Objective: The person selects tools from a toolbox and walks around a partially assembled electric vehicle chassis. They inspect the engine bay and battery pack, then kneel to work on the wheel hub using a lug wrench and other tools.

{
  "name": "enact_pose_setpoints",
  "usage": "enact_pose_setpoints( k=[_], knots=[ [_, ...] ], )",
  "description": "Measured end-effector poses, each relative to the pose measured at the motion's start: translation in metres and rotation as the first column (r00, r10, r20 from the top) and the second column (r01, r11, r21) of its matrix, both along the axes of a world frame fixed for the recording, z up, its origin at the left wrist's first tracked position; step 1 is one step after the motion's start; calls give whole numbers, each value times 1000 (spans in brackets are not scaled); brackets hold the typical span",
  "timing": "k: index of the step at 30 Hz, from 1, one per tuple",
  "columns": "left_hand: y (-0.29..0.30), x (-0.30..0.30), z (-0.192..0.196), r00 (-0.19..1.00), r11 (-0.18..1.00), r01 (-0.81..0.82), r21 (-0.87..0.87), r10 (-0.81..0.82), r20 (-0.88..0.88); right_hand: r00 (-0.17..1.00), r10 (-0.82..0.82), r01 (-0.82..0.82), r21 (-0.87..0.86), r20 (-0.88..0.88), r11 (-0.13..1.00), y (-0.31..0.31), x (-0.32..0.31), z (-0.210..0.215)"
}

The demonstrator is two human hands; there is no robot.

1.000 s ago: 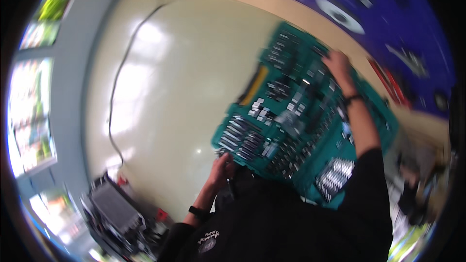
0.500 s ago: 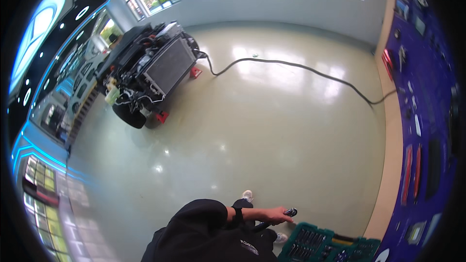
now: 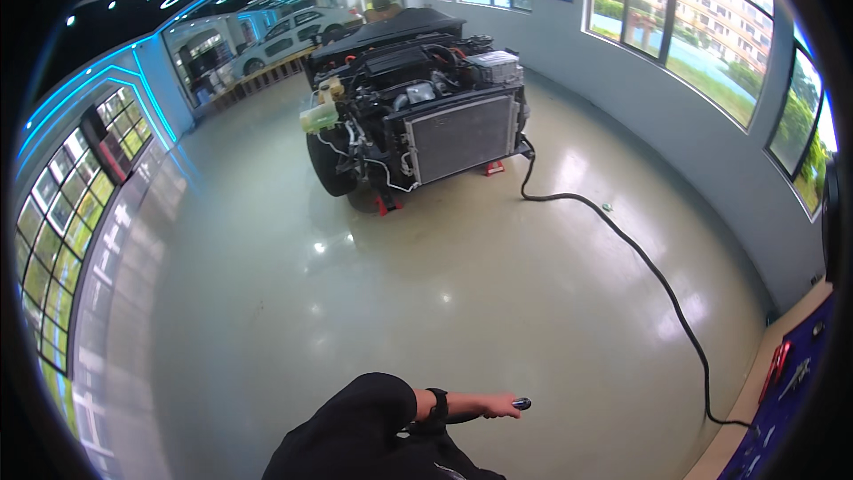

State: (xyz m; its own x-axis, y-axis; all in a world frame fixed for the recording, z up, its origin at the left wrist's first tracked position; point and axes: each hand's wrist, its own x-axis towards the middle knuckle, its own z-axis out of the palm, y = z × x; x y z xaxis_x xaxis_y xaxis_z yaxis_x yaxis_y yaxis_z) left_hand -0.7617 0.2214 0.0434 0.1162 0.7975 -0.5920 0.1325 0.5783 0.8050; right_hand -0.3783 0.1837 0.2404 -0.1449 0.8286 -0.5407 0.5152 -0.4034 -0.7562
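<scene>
1. Ratchet-like tool [image 3: 522, 404]: at five o'clock, shiny end poking toward three o'clock.
2. Left hand [image 3: 499, 406] wraps it; right hand out of view, grip untellable.
3. Likely stiff, fairly heavy, smooth; best held behind that end.

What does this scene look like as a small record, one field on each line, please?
Left hand: closed around a dark tool, whose rounded end sticks out
Right hand: not in view
Wrist: black band on the left
Ahead: bare car front with grey radiator, red stands underneath
Floor: pale, shiny
Hose or cable: black, curving across the floor
Lower right: purple board with tools
</scene>
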Motion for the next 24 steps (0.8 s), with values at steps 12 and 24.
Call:
enact_pose_setpoints(
  k=[12, 24],
  knots=[
    [-30, -178, -104, 536, 640, -714, -283, 241, -809, 877, 248, -287, -36, -412, 957, 370, -192, -86],
    [206, -205, -157, 419, 246, -859, -448, 842, -340, 396, 918, -899, 198, -9, 389, 738, -466, -96]
  ],
)
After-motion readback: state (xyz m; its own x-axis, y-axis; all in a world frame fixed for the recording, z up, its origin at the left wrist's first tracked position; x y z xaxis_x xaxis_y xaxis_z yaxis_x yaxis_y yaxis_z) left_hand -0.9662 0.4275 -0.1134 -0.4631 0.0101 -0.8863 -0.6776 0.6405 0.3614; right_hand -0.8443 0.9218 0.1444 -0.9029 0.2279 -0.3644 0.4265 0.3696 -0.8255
